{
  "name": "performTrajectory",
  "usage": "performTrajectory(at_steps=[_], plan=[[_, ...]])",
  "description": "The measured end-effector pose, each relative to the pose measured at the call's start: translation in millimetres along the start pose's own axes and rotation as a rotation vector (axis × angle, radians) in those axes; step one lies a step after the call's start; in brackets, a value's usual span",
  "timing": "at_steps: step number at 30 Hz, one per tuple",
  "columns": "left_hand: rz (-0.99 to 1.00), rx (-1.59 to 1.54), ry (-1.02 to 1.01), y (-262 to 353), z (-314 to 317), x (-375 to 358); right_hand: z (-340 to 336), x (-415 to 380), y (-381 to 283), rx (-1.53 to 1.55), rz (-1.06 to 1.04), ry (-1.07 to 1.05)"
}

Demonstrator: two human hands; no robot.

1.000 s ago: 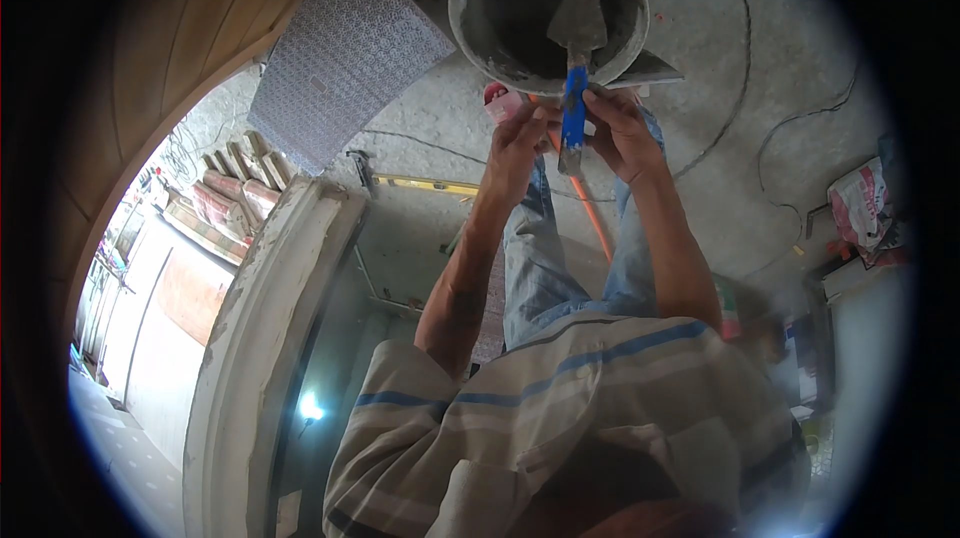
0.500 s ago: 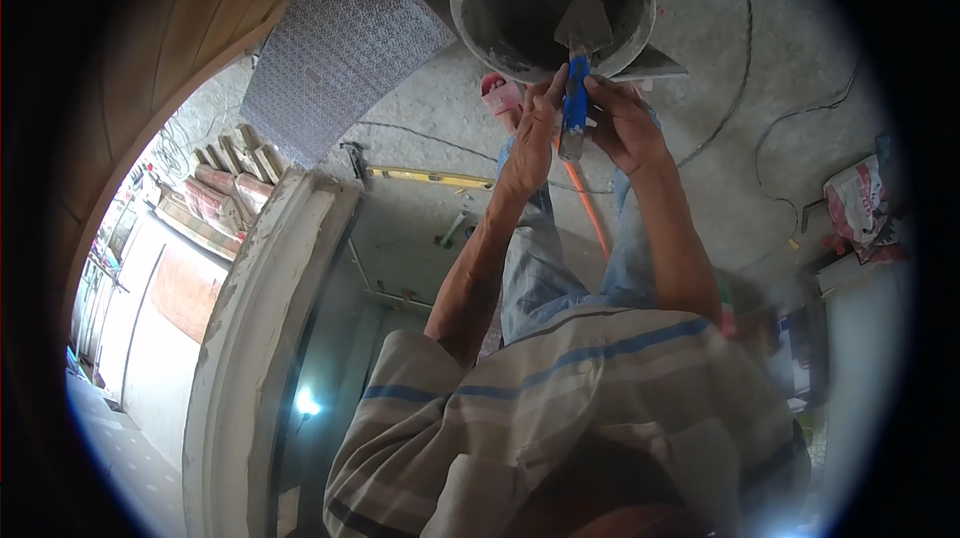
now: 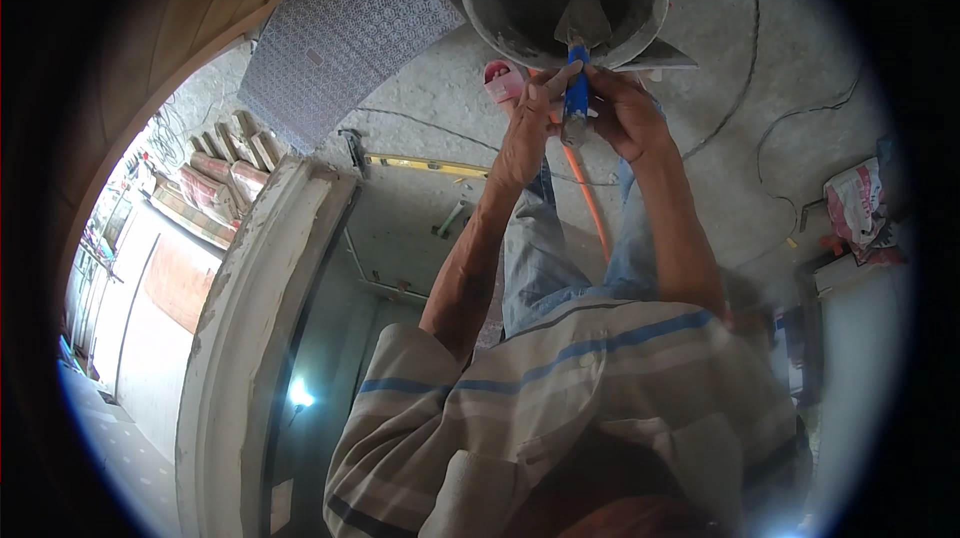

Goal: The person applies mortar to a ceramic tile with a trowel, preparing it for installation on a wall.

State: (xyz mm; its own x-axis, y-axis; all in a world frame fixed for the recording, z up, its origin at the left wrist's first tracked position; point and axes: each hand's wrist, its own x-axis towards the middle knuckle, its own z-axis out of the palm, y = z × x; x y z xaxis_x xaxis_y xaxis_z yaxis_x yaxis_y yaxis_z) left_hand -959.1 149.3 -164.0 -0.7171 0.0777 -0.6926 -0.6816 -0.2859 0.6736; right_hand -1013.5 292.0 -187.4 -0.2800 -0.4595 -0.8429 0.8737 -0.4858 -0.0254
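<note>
Between my two hands is a pointed trowel (image 3: 577,88) with a blue handle. Its grey blade points away from me, over the near rim of a round bucket (image 3: 652,20) whose inside is dark and grey. My left hand (image 3: 527,133) is on the left side of the handle, with its fingertips pressed to it. From the right, my right hand (image 3: 632,116) grips the same handle with bent fingers. Some fingertips are hidden behind the handle.
A patterned sheet (image 3: 345,43) lies left of the bucket. Nearer are a yellow spirit level (image 3: 430,164), a pink slipper (image 3: 503,81) and an orange hose (image 3: 590,200). Dark cable (image 3: 748,68) crosses the floor at right, near a bag (image 3: 858,200). A door frame (image 3: 245,308) stands at left.
The bucket appears slightly farther right and higher as the view shifts. Both hands stay on the trowel, and my left fingers have shifted slightly along its handle.
</note>
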Motion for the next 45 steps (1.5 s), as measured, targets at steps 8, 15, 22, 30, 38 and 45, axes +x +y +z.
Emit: performTrajectory(at_steps=[8,15,22,30,38,45], plan=[[-0.21,-0.579,-0.024,9,11,-34,-32,20,9,0.129,-0.007,-0.027],[-0.164,-0.469,-0.134,16,-1,-28,-48,34,7,0.259,-0.001,-0.125],[-0.03,1.026,0.112,-44,-64,48,-48,13,-4,0.151,-0.011,-0.119],[-0.285,1.579,-0.078,-83,-58,35,-65,17,-9,-0.016,-0.043,-0.016],[-0.017,0.261,0.126,-1,-14,9,-20,-15,0,-0.166,-0.066,-0.053],[-0.106,-0.121,0.194,26,31,5,11,-43,3,-0.183,-0.097,-0.08]])
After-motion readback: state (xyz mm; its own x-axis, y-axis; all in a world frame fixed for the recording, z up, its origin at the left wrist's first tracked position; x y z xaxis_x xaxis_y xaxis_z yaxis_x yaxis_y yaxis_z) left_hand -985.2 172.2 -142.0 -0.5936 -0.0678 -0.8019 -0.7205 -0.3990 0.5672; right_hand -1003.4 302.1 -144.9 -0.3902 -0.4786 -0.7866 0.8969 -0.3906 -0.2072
